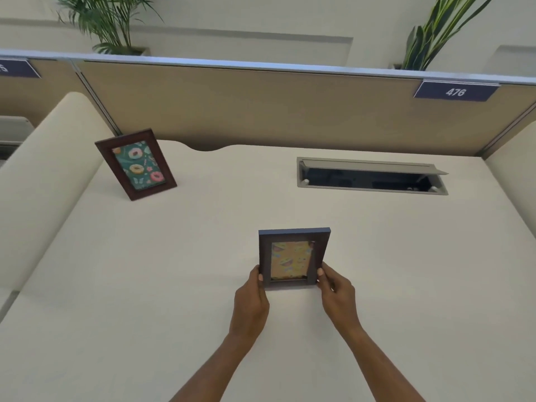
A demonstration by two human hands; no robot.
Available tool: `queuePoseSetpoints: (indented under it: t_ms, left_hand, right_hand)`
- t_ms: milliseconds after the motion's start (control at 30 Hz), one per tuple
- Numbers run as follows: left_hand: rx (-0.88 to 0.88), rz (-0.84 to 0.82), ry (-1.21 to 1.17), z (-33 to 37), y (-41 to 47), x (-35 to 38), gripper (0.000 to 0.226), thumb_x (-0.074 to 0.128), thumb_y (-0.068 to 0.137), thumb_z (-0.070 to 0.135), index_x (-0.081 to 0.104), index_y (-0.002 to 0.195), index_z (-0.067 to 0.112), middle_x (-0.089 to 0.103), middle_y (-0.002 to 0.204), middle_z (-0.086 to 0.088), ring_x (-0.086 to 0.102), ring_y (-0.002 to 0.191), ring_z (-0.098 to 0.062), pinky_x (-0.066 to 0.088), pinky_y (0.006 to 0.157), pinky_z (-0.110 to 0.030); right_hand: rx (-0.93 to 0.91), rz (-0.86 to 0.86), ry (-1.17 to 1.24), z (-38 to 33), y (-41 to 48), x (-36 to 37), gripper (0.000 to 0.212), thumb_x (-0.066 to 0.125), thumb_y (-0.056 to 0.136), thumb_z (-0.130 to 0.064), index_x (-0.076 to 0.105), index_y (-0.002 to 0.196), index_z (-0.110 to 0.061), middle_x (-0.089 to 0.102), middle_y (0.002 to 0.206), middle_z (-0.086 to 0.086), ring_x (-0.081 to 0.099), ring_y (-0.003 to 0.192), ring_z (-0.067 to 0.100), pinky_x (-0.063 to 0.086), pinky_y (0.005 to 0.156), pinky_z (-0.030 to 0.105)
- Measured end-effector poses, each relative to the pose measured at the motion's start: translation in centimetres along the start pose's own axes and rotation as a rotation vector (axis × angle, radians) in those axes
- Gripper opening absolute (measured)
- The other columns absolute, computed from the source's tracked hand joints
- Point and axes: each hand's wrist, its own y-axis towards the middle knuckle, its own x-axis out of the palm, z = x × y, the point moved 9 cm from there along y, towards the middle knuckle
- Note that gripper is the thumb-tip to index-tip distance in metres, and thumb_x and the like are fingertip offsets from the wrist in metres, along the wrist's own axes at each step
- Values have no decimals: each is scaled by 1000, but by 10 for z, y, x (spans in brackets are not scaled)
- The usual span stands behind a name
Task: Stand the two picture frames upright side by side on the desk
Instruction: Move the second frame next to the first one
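Counting 2 picture frames, 2 hands, 1 desk [203, 285]. Frame w/ donut print [136, 164] stood upright at far-left of desk, leaning back, close to the tan partition [261, 108] and just beside the cream side panel [49, 169]. Frame w/ yellow emoji print [293, 258] was near desk centre, upright, bottom edge at or just above the surface, couldn't tell if touching. Left hand [251, 300] was closed on its lower-left edge, right hand [336, 288] on lower-right edge, thumbs on the front face. The 2 frames were well apart, not side by side.

Containers: 1 cable tray cutout [372, 176] at far right, lid flipped up, dark inside, contents not readable. 2 planters behind partition, each w/ a plant [110, 21].

Edges: rear desk edge had a notch at centre-left. Wide bare surface between the frames and to both sides of the arms. Tag "476" [455, 92] on partition top right.
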Motion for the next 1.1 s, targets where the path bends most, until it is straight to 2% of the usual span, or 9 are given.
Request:
queuePoseSetpoints:
  t_ms: [100,200,267,500,633,667,800,1000,1100]
  left_hand:
    - [45,54,-16,8,22,-13,33,35,109,18,58,131,24,69,94,15,65,79,5,43,64,-6]
    - [61,114,-18,14,44,-27,33,36,109,21,58,133,19,67,110,10,64,98,-3,49,80,-12]
    - [74,165,-26,15,60,-41,34,38,109,21,58,135,14,60,118,6,61,107,-8,47,86,-9]
    - [39,260,-70,1,125,-81,35,42,108,20,58,137,10,53,115,2,59,102,-7,45,82,-5]
    - [20,315,-55,-13,170,-105,36,43,107,18,58,137,6,51,114,-3,61,100,-20,54,86,-30]
    - [14,329,-49,-17,182,-110,36,44,107,17,58,138,5,50,114,-3,60,99,-20,54,85,-30]
    - [-11,389,-28,-33,226,-131,39,44,106,13,54,143,4,47,115,-5,55,94,-16,42,82,-19]
    - [-46,459,-29,-51,276,-159,41,44,103,4,52,144,3,47,114,-13,55,96,-26,37,80,-18]
    - [-56,464,-21,-56,296,-167,43,44,103,4,50,145,2,48,117,-18,56,99,-31,39,83,-23]
  right_hand:
    - [-7,-12,36,-13,16,13,34,52,104,-21,65,134,-14,72,125,-5,67,117,14,56,101,40]
    - [-15,-24,57,-23,32,28,33,51,104,-21,66,133,-14,73,123,-3,69,115,14,57,99,40]
    - [-26,-31,59,-33,48,44,33,51,104,-21,65,133,-14,73,122,-3,69,114,15,57,99,42]
    - [-61,-91,37,-66,108,106,33,50,104,-22,66,132,-14,74,118,1,70,111,18,58,97,45]
    - [-70,-117,35,-86,149,147,36,50,103,-23,63,135,-11,72,121,4,69,113,23,57,98,47]
    - [-78,-122,31,-92,158,158,36,50,104,-23,63,135,-11,72,122,5,69,114,24,56,99,47]
    - [-114,-151,-1,-111,196,202,36,49,104,-24,64,134,-11,72,123,5,68,115,25,55,100,46]
    - [-166,-173,-65,-132,240,257,33,49,104,-23,68,129,-11,74,120,6,69,111,26,56,99,48]
    - [-180,-171,-83,-139,258,277,32,50,103,-24,70,124,-13,75,116,4,70,108,26,57,96,50]
